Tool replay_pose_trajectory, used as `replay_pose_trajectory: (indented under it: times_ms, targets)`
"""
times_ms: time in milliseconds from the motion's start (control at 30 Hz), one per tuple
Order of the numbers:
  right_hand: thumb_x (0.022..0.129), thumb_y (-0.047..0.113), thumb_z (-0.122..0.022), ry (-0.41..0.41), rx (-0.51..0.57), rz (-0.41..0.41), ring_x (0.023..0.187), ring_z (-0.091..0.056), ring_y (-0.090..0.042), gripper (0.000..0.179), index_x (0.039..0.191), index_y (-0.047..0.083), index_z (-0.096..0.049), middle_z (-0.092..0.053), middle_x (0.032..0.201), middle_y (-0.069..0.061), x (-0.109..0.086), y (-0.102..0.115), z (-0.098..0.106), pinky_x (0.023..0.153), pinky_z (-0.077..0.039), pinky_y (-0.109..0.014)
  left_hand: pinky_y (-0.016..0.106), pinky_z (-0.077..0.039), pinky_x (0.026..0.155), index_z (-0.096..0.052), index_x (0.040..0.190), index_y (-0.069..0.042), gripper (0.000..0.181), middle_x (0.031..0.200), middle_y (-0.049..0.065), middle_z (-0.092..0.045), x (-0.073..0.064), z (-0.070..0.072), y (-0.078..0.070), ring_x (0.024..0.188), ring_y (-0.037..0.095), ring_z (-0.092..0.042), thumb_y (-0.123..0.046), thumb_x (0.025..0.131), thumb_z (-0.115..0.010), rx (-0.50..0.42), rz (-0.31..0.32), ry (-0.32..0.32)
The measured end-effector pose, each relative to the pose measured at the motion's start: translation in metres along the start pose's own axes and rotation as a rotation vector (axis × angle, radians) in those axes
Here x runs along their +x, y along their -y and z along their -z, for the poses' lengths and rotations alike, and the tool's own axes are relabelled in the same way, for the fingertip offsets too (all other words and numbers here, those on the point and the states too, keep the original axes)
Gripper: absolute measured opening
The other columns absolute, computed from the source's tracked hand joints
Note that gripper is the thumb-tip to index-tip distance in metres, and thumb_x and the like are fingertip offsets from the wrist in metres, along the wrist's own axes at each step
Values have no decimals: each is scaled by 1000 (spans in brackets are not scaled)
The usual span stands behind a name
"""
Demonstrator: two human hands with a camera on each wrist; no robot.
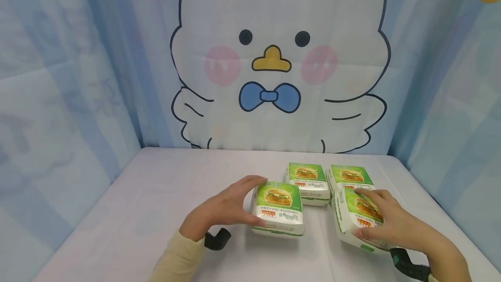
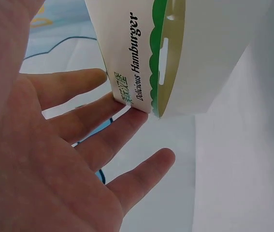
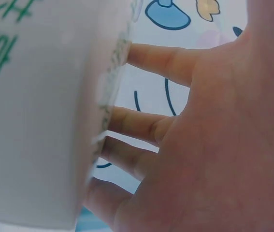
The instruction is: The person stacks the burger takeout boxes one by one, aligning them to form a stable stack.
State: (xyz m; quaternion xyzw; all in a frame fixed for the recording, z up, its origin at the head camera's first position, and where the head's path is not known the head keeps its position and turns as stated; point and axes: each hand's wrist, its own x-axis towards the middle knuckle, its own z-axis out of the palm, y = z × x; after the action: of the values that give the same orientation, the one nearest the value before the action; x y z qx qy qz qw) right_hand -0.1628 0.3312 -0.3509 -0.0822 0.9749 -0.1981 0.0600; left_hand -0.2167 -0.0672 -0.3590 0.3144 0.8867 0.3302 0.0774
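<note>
While clamping the left box (image 1: 279,208), well in from the left edge of the table (image 1: 117,229), with the left hand (image 1: 225,206) and the angled right box (image 1: 357,214), near the right edge, with the right hand (image 1: 403,225), squeeze opposite sides evenly and avoid jarring both rear boxes (image 1: 308,186) (image 1: 351,175).

Closed green-and-white hamburger box (image 1: 278,209) at left, burger-printed top upward, matching closed box (image 1: 363,216) at right, askew

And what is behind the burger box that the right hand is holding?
Another burger box is there, with most of its top visible; its front side is covered by the held box.
</note>
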Motion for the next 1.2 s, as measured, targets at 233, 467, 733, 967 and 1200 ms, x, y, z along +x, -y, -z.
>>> replay_pose_trajectory:
  times_ms: [233,467,733,967,1200]
  targets:
    - [80,52,-75,-22,8,45,110,-46,-36,93,154,18,-29,-30,141,-25,-1,3,0,74,-49,-47,53,-41,113,-39,151,-23,95,157,-2,-37,-14,10,13,142,22,-40,-46,72,-86,-10,34,-35]
    - [80,52,-75,-50,13,72,110,-45,-35,94,154,20,-28,-30,140,-23,-1,10,1,74,-48,-44,52,-39,115,-39,151,-21,95,157,-1,-37,-13,9,19,143,23,-39,-47,72,-86,-5,42,-12]
    - [78,56,-76,-82,7,98,112,-45,-34,97,155,23,-27,-31,142,-21,2,27,4,72,-46,-39,51,-35,117,-37,152,-20,97,158,0,-35,-11,7,24,146,23,-36,-45,72,-86,-7,56,13]
    - [75,58,-77,-107,27,124,118,-43,-39,99,154,23,-29,-26,150,-22,7,45,5,79,-51,-50,48,-30,121,-32,154,-20,99,161,-1,-30,-8,2,29,149,22,-30,-44,74,-85,-19,77,63]
    - [75,58,-78,-104,52,150,116,-45,-38,98,154,25,-30,-25,149,-19,12,61,4,80,-51,-49,47,-29,122,-28,156,-19,102,162,1,-27,-8,0,28,150,23,-28,-42,75,-85,-5,90,96]
